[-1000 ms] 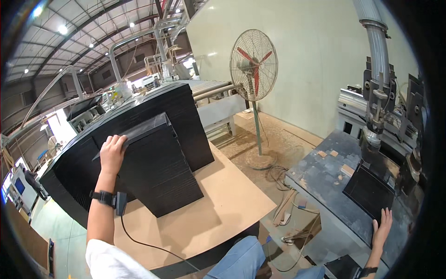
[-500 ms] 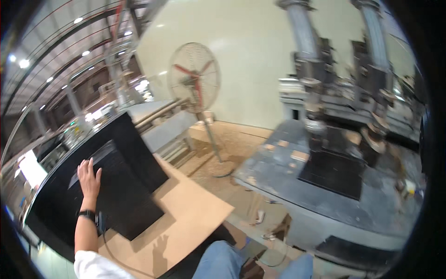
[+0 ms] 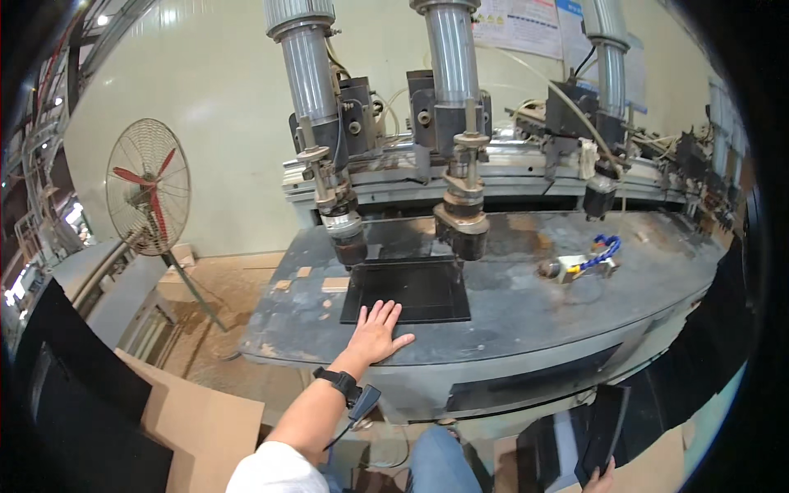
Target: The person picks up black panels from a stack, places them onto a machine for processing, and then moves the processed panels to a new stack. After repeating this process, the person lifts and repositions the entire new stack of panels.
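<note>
one black panel (image 3: 407,290) already lies under the drill heads (image 3: 460,226), left hand (image 3: 376,333) flat on it, fingers spread; right hand (image 3: 600,476) grips another black panel (image 3: 602,431) not yet loaded.

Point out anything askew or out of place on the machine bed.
Small wood offcuts lie loose beside the black panel under the left hand, and a blue coiled hose sprawls across the machine bed. Nothing looks damaged.

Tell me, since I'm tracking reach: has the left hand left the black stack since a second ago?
Yes. The left hand moved off the stack and right, now resting on the black panel on the machine table.
</note>
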{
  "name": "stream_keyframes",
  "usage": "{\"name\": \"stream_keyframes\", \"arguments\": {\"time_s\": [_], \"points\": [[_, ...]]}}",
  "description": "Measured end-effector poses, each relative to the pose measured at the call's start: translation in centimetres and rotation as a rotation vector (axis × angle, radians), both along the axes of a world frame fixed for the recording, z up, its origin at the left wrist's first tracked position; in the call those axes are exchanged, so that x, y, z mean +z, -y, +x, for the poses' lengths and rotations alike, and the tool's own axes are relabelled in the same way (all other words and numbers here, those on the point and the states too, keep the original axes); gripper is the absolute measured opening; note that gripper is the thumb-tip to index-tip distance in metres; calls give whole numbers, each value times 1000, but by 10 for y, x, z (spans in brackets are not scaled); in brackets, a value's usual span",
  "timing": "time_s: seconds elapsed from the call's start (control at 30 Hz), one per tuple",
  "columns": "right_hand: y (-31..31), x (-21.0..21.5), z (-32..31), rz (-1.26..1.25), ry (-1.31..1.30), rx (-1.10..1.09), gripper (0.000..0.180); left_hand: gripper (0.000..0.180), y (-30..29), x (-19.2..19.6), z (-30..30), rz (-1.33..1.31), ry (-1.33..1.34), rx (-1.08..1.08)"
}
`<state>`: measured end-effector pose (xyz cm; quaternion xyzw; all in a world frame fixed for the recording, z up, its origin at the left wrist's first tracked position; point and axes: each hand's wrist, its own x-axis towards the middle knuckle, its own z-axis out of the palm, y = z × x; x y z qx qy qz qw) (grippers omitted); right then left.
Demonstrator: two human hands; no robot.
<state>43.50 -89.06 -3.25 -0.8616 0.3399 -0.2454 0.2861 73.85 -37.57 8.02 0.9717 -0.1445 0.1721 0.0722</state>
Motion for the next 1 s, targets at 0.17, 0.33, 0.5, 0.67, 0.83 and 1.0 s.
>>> {"name": "stream_keyframes", "arguments": {"time_s": [0.17,0.33,0.5,0.67,0.83,1.0], "points": [[-25,106,23,-312,396,422,37,86,2,-7,-5,-80,-62,39],[-109,204,145,-720,488,901,36,58,-6,7,-95,55,188,-198],[-205,170,262,-757,576,1185,30,41,-82,34,-229,230,284,-236],[-259,138,327,-680,324,1316,40,19,-132,144,-371,468,367,-112],[-293,106,374,-475,310,1286,43,23,-173,223,-505,822,510,513],[-300,105,372,-428,243,1193,40,27,-224,286,-570,885,560,1030]]}}
